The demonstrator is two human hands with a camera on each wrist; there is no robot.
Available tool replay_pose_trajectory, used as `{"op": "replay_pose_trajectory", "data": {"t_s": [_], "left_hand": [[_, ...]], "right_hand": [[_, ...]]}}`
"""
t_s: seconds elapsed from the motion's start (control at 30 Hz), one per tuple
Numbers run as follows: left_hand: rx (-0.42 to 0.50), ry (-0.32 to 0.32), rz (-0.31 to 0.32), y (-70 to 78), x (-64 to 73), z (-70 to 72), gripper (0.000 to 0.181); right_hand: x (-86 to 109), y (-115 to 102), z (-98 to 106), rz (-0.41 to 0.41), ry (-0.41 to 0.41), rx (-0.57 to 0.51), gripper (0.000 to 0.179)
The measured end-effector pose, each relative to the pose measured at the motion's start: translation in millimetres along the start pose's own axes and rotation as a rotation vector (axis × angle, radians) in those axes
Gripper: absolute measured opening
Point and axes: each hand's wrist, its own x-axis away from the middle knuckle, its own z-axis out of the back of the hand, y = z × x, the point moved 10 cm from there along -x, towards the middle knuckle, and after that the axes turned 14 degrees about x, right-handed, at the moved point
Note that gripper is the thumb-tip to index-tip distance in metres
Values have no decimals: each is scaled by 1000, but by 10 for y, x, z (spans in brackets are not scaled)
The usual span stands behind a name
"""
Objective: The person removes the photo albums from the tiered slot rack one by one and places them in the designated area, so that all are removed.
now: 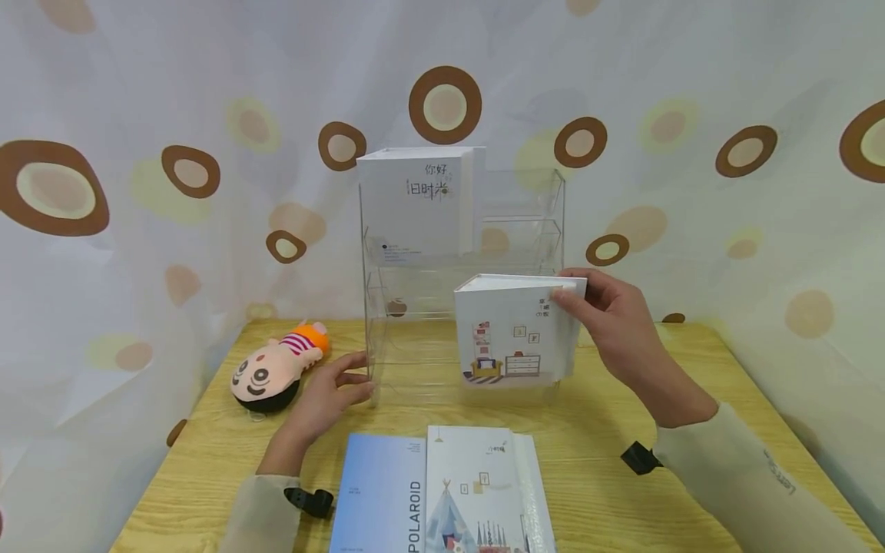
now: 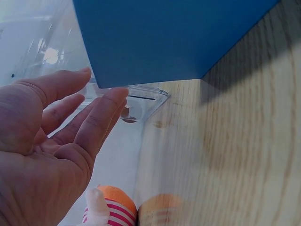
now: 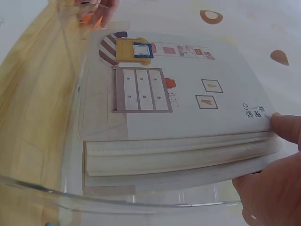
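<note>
My right hand (image 1: 622,338) pinches the upper right corner of a white hardcover album (image 1: 515,338), thumb on its front cover. A drawn sofa and drawers decorate this cover. In the right wrist view, the album's (image 3: 188,80) lower end is within the clear rack's front lip (image 3: 141,203). My left hand (image 1: 328,399) is at the left side of the clear acrylic rack (image 1: 408,376), fingers loosely bent and fingertips at its edge; the left wrist view shows the thumb apart from the fingers. Another white album (image 1: 422,207) stands upright in the rack's top tier, on the left.
A blue book marked POLAROID (image 1: 380,491) and a white album with a drawn tent (image 1: 470,476) lie side by side at the wooden table's (image 1: 594,491) front. A plush doll (image 1: 276,369) lies to the rack's left. Behind hangs a patterned curtain (image 1: 512,46).
</note>
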Motion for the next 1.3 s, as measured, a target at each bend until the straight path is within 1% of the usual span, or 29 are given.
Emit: {"op": "replay_pose_trajectory", "data": {"t_s": [0.27, 0.47, 0.6, 0.77, 0.93, 1.0, 1.07, 1.17, 1.3], "left_hand": [[-10, 0, 13, 1, -7, 3, 62], [3, 6, 14, -13, -9, 5, 62], [16, -3, 11, -3, 3, -5, 63], [26, -5, 18, 10, 16, -9, 64], [22, -1, 20, 9, 14, -9, 63], [27, 1, 20, 9, 14, -8, 63], [31, 0, 18, 11, 13, -7, 63], [33, 3, 16, 10, 13, -6, 63], [26, 2, 12, 8, 14, -9, 63]], "right_hand": [[189, 178, 89, -37, 4, 21, 30], [316, 308, 121, -55, 7, 51, 32], [396, 408, 156, -67, 17, 57, 29], [474, 527, 244, -90, 26, 85, 26], [542, 630, 352, -94, 35, 81, 20], [565, 655, 380, -91, 34, 88, 21], [591, 676, 404, -93, 31, 117, 23], [626, 715, 428, -106, 26, 166, 28], [674, 777, 430, -131, 18, 185, 30]]}}
